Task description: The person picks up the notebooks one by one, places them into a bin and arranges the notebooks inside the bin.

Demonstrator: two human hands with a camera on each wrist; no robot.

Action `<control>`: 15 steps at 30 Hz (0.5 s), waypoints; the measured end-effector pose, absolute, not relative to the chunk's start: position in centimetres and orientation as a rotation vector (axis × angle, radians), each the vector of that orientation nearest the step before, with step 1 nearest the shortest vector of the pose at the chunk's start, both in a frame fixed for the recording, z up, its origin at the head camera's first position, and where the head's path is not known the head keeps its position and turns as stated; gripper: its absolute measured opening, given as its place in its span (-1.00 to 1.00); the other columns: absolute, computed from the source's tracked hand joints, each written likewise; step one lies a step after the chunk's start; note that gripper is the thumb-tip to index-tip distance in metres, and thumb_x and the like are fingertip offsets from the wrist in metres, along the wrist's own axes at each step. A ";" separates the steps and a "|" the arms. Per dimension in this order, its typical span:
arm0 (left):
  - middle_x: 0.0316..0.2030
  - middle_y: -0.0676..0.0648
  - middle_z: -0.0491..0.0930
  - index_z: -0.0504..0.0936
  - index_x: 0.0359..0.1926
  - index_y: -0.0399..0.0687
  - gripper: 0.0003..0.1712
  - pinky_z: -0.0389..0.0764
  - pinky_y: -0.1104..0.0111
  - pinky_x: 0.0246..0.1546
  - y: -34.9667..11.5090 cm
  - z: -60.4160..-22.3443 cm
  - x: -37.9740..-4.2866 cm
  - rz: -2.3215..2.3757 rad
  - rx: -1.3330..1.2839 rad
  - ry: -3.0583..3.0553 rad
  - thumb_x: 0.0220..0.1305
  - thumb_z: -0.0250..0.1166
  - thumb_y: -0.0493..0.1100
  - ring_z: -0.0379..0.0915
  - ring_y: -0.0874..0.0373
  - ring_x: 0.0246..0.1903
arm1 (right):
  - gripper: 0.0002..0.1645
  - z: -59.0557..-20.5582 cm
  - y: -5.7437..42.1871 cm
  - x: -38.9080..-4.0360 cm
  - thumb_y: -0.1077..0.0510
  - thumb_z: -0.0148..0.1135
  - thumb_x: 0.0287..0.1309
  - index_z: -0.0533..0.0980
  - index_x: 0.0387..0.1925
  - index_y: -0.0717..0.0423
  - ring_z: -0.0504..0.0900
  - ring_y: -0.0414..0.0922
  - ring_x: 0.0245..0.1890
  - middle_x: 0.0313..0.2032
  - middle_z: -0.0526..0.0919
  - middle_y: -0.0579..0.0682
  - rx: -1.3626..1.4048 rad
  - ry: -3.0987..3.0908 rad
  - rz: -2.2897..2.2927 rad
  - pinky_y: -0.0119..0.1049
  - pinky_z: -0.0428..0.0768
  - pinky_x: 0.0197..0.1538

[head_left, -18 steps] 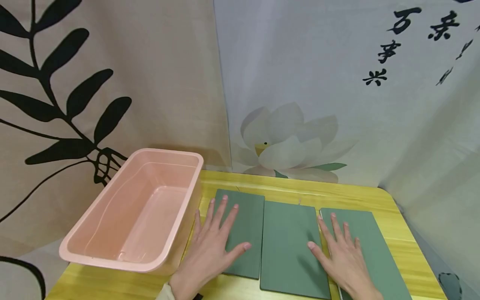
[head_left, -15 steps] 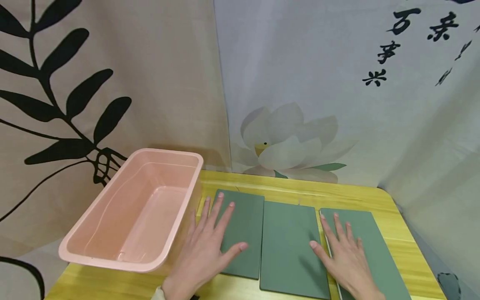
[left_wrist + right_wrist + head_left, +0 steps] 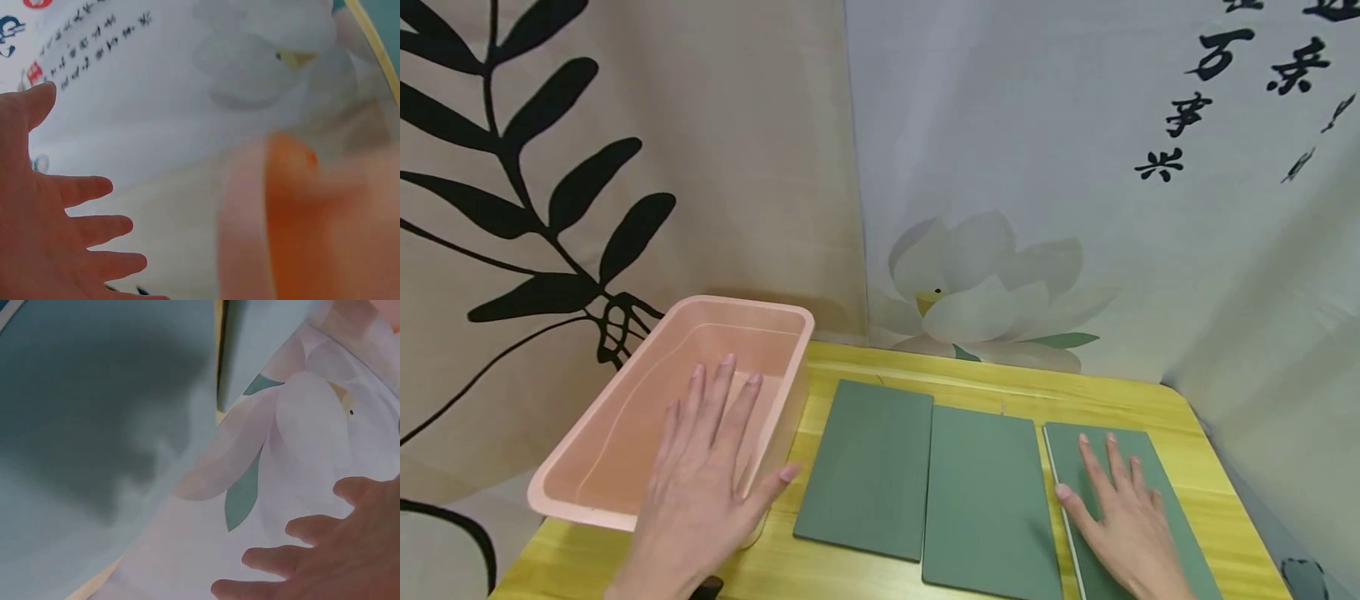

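My left hand [image 3: 700, 467] is spread with straight fingers over the near right rim of a pink plastic tub [image 3: 745, 306]. Its palm hides part of that rim; whether it touches cannot be told. In the left wrist view the fingers [image 3: 94, 229] are apart and hold nothing, with the tub [image 3: 244, 231] blurred beside them. Over the rightmost flat green notebook [image 3: 1063, 450], which shows a white edge, my right hand [image 3: 1123, 517] is held with extended fingers. The right wrist view shows that hand [image 3: 337, 550] above its shadow on a green cover [image 3: 75, 412].
Two more flat green rectangles, one at left [image 3: 865, 467] and one in the middle [image 3: 988, 500], lie side by side on the yellow wood-grain table [image 3: 1120, 387]. Printed curtains [image 3: 1000, 125] hang behind the table. A black curved bar [image 3: 467, 525] is at lower left.
My left hand has moved left, from over the left green rectangle to over the tub. My right hand has shifted slightly right over the right notebook. The head view has turned a little.
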State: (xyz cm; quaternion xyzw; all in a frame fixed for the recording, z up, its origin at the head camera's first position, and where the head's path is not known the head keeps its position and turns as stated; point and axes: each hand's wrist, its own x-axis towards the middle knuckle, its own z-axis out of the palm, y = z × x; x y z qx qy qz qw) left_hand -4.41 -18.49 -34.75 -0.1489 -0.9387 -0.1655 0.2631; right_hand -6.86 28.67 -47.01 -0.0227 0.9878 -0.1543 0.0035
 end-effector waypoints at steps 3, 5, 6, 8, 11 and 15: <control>0.65 -0.15 -0.10 0.15 0.62 -0.07 0.05 -0.28 -0.05 0.60 -20.5 -34.7 -4.4 -0.454 -0.368 -2.501 0.44 -0.13 0.56 -0.29 -0.21 0.62 | 0.04 -47.1 29.3 -6.9 -0.39 -0.05 0.51 -0.20 0.68 -0.01 -0.08 0.71 0.41 0.59 -0.24 0.44 -0.037 3.066 -0.504 0.77 0.07 0.10; 0.64 -0.19 -0.05 0.17 0.61 -0.07 0.07 -0.25 -0.08 0.60 -21.8 -34.9 -4.4 -0.450 -0.340 -2.479 0.42 -0.14 0.58 -0.27 -0.22 0.62 | 0.04 -47.2 29.7 -6.9 -0.39 -0.06 0.51 -0.23 0.68 -0.03 -0.10 0.72 0.40 0.59 -0.27 0.44 -0.024 3.052 -0.520 0.77 0.05 0.09; 0.63 -0.20 -0.04 0.17 0.62 -0.06 0.07 -0.25 -0.09 0.60 -22.4 -34.9 -4.4 -0.447 -0.322 -2.479 0.42 -0.13 0.59 -0.27 -0.22 0.62 | 0.04 -47.2 29.9 -6.9 -0.39 -0.07 0.52 -0.25 0.68 -0.04 -0.11 0.72 0.40 0.59 -0.28 0.44 -0.019 3.048 -0.523 0.77 0.05 0.09; 0.63 -0.21 -0.02 0.17 0.61 -0.06 0.06 -0.24 -0.12 0.59 -23.7 -35.1 -4.4 -0.444 -0.278 -2.491 0.41 -0.06 0.57 -0.27 -0.22 0.62 | 0.04 -47.4 30.2 -6.9 -0.39 -0.07 0.52 -0.27 0.68 -0.05 -0.11 0.73 0.39 0.59 -0.29 0.44 -0.011 3.043 -0.525 0.77 0.04 0.08; 0.63 -0.22 -0.05 0.17 0.61 -0.09 0.02 -0.26 -0.20 0.57 -25.8 -35.4 -4.5 -0.435 -0.195 -2.541 0.42 0.08 0.47 -0.28 -0.24 0.61 | 0.04 -47.6 30.8 -7.1 -0.39 -0.09 0.52 -0.26 0.68 -0.03 -0.09 0.74 0.38 0.58 -0.28 0.47 -0.002 3.043 -0.504 0.77 0.06 0.07; 0.63 -0.29 -0.10 0.14 0.59 -0.21 -0.03 -0.29 -0.29 0.53 -28.9 -36.0 -4.7 -0.414 -0.073 -2.614 0.44 0.16 0.31 -0.30 -0.33 0.60 | 0.05 -47.9 31.8 -7.5 -0.41 -0.10 0.52 -0.24 0.67 0.03 -0.07 0.75 0.36 0.55 -0.22 0.53 0.015 3.036 -0.477 0.78 0.09 0.06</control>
